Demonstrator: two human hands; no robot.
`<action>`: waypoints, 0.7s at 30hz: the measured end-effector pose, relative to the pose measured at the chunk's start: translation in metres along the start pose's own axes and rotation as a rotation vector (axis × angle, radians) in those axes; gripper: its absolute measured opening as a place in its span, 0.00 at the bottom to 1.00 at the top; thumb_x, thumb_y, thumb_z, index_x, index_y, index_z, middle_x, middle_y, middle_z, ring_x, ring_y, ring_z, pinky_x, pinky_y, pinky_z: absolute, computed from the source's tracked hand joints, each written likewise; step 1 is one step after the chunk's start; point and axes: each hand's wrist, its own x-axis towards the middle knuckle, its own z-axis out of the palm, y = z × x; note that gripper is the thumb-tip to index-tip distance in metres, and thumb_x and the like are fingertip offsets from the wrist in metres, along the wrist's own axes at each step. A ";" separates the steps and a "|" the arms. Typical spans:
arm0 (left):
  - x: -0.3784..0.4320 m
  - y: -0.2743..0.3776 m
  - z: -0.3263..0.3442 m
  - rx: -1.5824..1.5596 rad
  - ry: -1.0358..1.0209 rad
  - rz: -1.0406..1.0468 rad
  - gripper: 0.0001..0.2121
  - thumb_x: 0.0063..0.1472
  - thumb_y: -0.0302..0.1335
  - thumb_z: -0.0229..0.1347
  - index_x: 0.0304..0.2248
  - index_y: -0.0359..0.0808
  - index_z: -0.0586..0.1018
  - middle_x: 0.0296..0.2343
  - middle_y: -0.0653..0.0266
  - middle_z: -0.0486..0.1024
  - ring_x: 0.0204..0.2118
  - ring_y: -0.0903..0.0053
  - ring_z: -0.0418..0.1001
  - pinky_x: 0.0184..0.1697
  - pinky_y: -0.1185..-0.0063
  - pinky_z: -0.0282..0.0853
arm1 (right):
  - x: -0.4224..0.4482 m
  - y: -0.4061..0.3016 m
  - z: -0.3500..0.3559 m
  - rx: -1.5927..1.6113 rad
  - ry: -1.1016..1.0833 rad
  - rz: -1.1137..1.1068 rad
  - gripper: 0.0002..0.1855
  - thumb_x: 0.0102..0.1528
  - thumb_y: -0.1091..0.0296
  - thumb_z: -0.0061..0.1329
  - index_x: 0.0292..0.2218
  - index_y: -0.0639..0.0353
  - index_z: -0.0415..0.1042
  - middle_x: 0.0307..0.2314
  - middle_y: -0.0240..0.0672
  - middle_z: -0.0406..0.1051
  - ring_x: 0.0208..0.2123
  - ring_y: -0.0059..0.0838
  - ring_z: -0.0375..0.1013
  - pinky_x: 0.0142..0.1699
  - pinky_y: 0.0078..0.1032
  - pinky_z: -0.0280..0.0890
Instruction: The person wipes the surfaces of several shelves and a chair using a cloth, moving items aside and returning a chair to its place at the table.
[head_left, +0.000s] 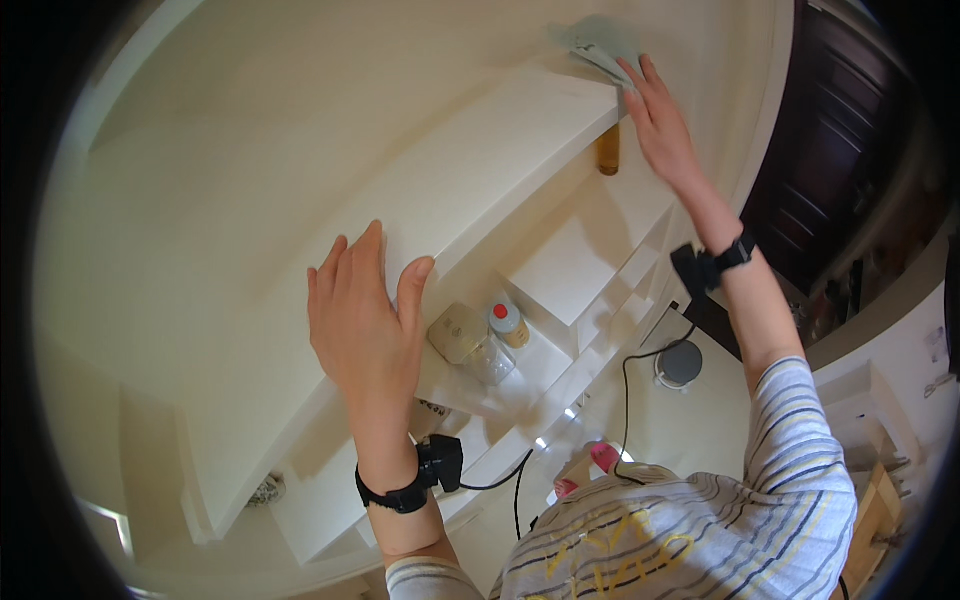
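My right hand (664, 127) presses a pale green cloth (600, 49) at the far right end of a white shelf (480, 165), near the wall. The cloth is partly folded under my fingertips. My left hand (367, 315) lies with its fingers spread over the near part of the same shelf, the thumb towards its front edge, holding nothing. Both wrists wear black straps with small black devices.
On lower shelves stand a bottle with a red cap (510, 325), a clear plastic container (471, 341) and an amber bottle (609, 152). A grey round-topped object (679, 362) stands lower right. Black cables hang from the wrist devices. A dark door (817, 142) is at right.
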 end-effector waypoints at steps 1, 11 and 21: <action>-0.001 -0.002 0.000 0.003 0.006 -0.013 0.24 0.58 0.46 0.54 0.45 0.35 0.75 0.41 0.58 0.76 0.52 0.58 0.68 0.58 0.61 0.56 | -0.014 -0.019 0.008 0.014 0.045 -0.011 0.24 0.61 0.68 0.35 0.59 0.54 0.59 0.61 0.49 0.48 0.64 0.51 0.44 0.65 0.34 0.43; -0.010 -0.026 -0.004 -0.302 0.327 0.113 0.18 0.55 0.36 0.58 0.42 0.35 0.76 0.40 0.55 0.75 0.46 0.58 0.71 0.55 0.62 0.61 | -0.094 -0.188 0.076 0.145 0.005 -0.227 0.29 0.56 0.75 0.39 0.59 0.57 0.58 0.62 0.48 0.45 0.65 0.51 0.42 0.65 0.48 0.38; -0.084 -0.078 -0.019 -0.122 0.380 0.122 0.18 0.49 0.24 0.59 0.43 0.33 0.77 0.44 0.60 0.73 0.48 0.59 0.68 0.52 0.64 0.62 | -0.142 -0.299 0.129 0.287 -0.323 -0.515 0.25 0.56 0.69 0.40 0.54 0.63 0.61 0.59 0.51 0.53 0.62 0.57 0.48 0.63 0.56 0.38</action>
